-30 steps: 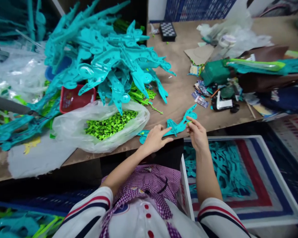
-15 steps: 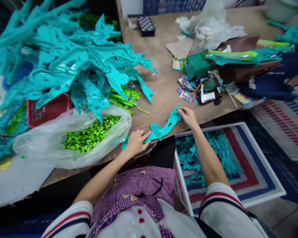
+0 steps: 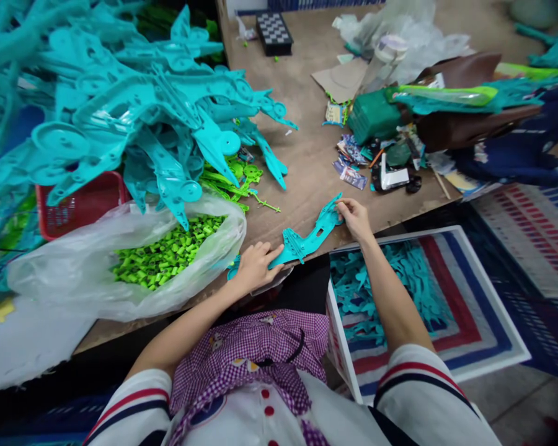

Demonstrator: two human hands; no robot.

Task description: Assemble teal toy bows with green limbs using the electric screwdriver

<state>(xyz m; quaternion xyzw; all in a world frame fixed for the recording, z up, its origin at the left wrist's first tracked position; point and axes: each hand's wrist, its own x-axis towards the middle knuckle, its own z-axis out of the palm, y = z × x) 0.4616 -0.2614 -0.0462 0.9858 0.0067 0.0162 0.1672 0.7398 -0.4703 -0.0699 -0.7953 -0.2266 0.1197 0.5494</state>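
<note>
A curved turquoise plastic part, with ribs and a slot, lies along the front edge of the table. My left hand rests over its left portion, thumb and fingers gripping it and hiding some of it. At the upper right end, my right hand has thumb and fingertips pinched together on the part; a small item between them cannot be made out. Left of my left hand, a clear plastic bag lies open, holding many small lime-green pieces with dark centres.
A tall heap of turquoise plastic parts fills the left, above a red basket. Beside my right arm, a white-rimmed box holds more turquoise parts. Cards, a green container and bags lie at the right; a checkered box sits farther back.
The view has shifted slightly, and the heap and bag appear a little larger at the left. Both hands stay at nearly the same places on the turquoise part.
</note>
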